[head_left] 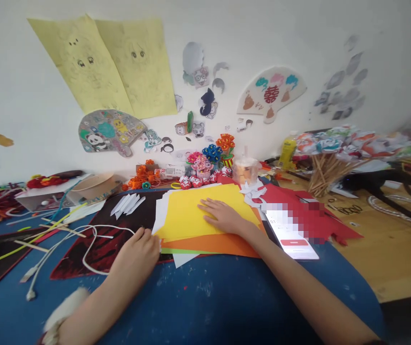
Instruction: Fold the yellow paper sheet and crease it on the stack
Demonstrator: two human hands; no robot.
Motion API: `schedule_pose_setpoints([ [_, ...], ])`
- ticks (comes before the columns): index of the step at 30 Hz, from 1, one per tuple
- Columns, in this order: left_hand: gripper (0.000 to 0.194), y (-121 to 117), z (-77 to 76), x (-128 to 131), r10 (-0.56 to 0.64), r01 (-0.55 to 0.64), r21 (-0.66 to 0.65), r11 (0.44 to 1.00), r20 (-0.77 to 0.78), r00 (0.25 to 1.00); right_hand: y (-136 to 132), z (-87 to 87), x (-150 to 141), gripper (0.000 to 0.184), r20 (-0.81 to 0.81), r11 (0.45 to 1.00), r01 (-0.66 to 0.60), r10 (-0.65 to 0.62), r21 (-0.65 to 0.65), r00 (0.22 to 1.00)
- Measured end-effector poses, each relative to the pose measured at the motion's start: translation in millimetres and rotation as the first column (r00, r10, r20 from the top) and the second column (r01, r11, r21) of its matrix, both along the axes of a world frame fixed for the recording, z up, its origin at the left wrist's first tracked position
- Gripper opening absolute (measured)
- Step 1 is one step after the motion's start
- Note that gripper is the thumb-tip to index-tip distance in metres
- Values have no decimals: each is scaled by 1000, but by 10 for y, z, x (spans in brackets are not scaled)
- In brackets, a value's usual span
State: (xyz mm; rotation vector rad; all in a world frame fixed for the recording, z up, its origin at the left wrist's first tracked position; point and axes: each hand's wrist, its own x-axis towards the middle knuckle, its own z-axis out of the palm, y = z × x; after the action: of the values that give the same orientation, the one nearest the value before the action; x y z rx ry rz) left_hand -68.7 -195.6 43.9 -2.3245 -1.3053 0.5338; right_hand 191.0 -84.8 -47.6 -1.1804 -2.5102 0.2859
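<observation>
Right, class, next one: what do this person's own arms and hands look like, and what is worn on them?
The left hand and right hand wear no gloves. By the left forearm, near the picture's bottom, is a blurred white, fluffy-looking band. Along the right forearm no sleeve shows until a dark edge, possibly cloth.

Your left forearm (107, 297) slanted up toward 2 o'clock, your left hand (142, 250) knuckles-up with fingers (147, 235) curled. Your right forearm (291, 273) angled toward 10 o'clock, your right hand (223, 216) palm down, fingers (206, 206) extended, slightly spread.
</observation>
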Motion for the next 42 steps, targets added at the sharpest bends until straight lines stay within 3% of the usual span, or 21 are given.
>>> schedule_pose_setpoints([
  [3, 37, 200, 71, 442, -133, 130, 35, 991, 135, 982, 6, 52, -39, 46, 2, 999, 40, -40, 17, 999],
  [7, 37, 678, -177, 818, -124, 123, 19, 992, 229, 965, 113, 173, -142, 39, -7, 994, 109, -108, 33, 994],
  [10, 42, 948, -430, 868, -121, 112, 49, 992, 273, 954, 235, 257, -248, 34, -8, 989, 140, -139, 52, 990],
  [13, 42, 1046, -585, 829, -126, 106, 79, 991, 320, 939, 318, 277, -339, 30, -15, 984, 158, -157, 80, 987],
  [20, 43, 1082, -658, 756, -154, 139, 69, 988, 358, 921, 391, 144, -347, 31, -72, 987, 144, -138, 78, 988],
  [26, 47, 997, -637, 602, -160, 158, 36, 987, 362, 918, 467, 37, -325, 46, -67, 992, 124, -123, 16, 990],
  [31, 45, 717, -603, 318, -156, 164, 16, 986, 394, 906, 479, 4, -346, 54, -27, 982, 186, -187, -10, 982],
  [37, 47, 205, -556, -130, -37, 42, -8, 999, 349, 936, 471, 14, -353, 56, 3, 976, 219, -219, -20, 976],
  [42, 39, 105, -289, -211, 126, -109, -79, 991, 267, 955, 474, 22, -342, 56, 16, 973, 232, -232, -21, 973],
])
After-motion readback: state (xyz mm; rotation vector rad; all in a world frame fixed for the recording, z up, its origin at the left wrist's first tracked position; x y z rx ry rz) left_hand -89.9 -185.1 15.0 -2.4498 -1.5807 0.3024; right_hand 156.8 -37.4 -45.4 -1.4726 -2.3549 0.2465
